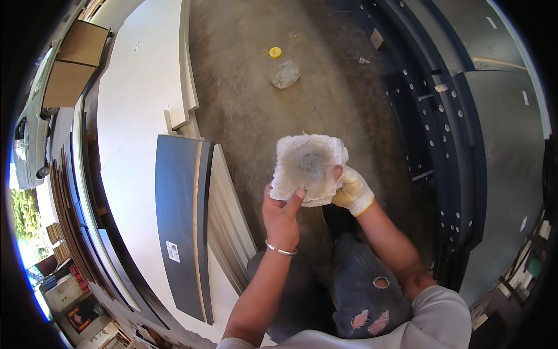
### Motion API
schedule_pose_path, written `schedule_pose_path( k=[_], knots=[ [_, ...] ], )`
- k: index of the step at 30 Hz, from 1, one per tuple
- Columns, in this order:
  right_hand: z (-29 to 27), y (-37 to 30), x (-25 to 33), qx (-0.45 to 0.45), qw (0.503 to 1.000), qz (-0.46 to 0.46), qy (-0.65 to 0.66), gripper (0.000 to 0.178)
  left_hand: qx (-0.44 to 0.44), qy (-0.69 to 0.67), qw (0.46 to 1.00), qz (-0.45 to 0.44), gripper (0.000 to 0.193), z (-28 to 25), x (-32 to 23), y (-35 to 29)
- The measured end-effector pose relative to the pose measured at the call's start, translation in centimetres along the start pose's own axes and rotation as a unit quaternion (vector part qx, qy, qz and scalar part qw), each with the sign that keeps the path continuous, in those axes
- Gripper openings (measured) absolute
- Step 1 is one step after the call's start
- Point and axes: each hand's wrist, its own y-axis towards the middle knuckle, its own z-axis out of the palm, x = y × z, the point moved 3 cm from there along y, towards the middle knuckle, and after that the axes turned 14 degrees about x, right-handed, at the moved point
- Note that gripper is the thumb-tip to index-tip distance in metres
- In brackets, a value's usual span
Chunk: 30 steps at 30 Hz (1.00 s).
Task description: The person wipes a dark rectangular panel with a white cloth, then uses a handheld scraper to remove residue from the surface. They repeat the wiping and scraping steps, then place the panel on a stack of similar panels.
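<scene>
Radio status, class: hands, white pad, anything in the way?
Left hand bare, right hand gloved; both grip white pad. Pad smudged grey. Jar on floor beyond, not in the way.

The cloth [308, 166] is thick, fluffy and white, roughly square with uneven edges, a grey smudge darkening its middle. It is held, stained face showing, between the left hand [282, 216] at its lower edge and the gloved right hand [353, 191].
</scene>
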Motion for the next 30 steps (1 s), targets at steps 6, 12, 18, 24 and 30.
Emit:
schedule_pose_path(
  k=[6,12,18,24,30],
  knots=[
    [-2.5,-1.5,4.2,-0.13,0.984,-0.116,0.023,0.053,-0.11,0.147,0.983,0.023,0.054,-4.9,0.8,8.0],
    [-4.6,-3.0,6.3,-0.131,0.975,-0.177,-0.003,0.064,-0.071,0.398,0.91,0.094,0.074,-4.1,0.1,24.1],
    [-5.2,-4.6,6.9,-0.052,0.981,-0.184,0.04,0.061,-0.022,0.493,0.852,0.178,0.097,-4.6,-1.7,36.0],
    [-5.8,-5.3,7.1,-0.13,0.974,-0.184,0.022,0.055,0.018,0.512,0.855,0.082,0.08,-4.7,-1.1,37.0],
    [-6.9,-5.2,7.7,-0.332,0.877,-0.11,-0.329,0.041,-0.039,0.536,0.841,0.061,0.079,-4.7,0.3,30.6]
  ],
)
